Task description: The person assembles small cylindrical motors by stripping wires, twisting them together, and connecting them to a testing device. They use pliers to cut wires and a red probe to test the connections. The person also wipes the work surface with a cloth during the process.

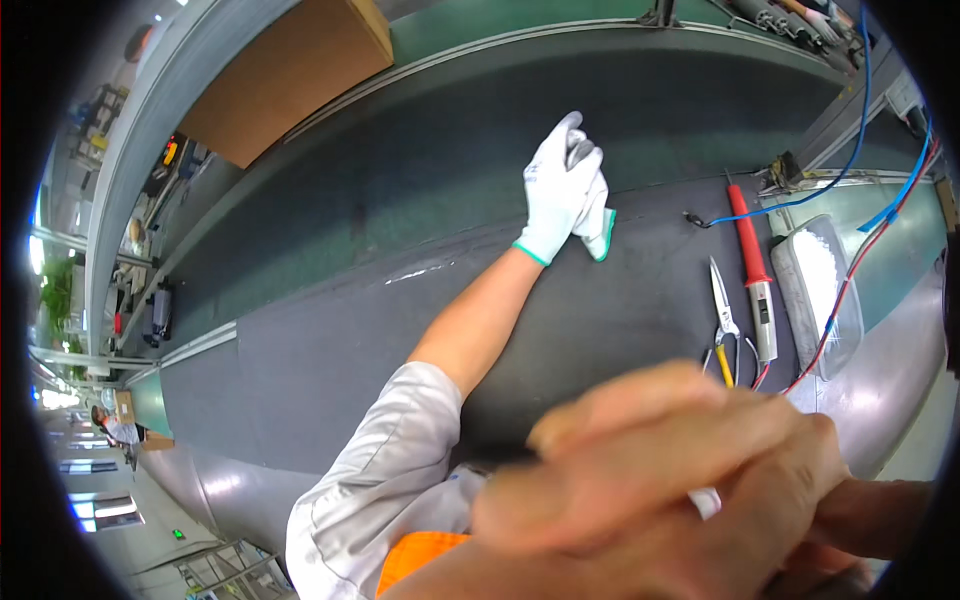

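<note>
My left hand (556,190) wears a white knit glove with a grey fingertip area and a pale green cuff. It reaches out over the dark mat (340,370). A second white glove (597,232) with a green hem hangs from its fingers, which are closed on it. My right hand (650,480) is bare and very near the camera, filling the lower right. Its fingers point left and are blurred; a small white bit shows between them, and I cannot make out what it is.
On the right lie scissors (722,305), a red-handled tool (748,240) with a cord, and a plastic tray (830,330) of white material. A blue cable (790,205) crosses there. A cardboard box (290,80) stands on the upper left. A metal frame post (110,200) curves down the left.
</note>
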The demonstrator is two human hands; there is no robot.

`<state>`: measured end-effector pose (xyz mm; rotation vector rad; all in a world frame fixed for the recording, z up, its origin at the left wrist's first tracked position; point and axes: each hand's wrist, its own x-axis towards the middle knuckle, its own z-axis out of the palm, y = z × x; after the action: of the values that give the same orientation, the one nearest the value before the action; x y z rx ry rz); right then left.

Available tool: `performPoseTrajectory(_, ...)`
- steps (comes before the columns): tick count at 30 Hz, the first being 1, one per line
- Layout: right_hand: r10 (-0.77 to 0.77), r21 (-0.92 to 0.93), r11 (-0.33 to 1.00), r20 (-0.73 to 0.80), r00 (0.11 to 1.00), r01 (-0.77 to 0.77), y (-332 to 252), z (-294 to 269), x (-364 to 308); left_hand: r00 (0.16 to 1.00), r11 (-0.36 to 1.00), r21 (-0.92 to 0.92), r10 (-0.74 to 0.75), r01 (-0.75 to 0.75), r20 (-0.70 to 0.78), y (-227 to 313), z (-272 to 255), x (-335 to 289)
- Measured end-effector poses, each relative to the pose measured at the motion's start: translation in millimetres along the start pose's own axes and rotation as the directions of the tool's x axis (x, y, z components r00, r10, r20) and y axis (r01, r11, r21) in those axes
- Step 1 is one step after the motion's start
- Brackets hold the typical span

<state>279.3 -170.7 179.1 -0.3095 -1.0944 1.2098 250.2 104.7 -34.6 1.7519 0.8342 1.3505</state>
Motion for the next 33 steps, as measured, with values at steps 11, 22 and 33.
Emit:
performPoseTrajectory(11,0.044,0.052,0.997,0.104,0.994,-0.049,14,-13,-16,0.978,0.968,-0.14,-0.203,0.206,0.039,11,-5,0)
performPoseTrajectory(22,-0.058,0.04,0.997,-0.009,0.998,0.059,-27,-26,-15,0.989,0.984,-0.104,-0.144,0.147,0.031,16,-9,-3)
performPoseTrajectory(33,-0.343,0.224,0.918,0.031,0.939,0.328,-27,-51,36,0.992,0.992,0.013,-0.123,0.123,-0.009,-2,-6,-1)
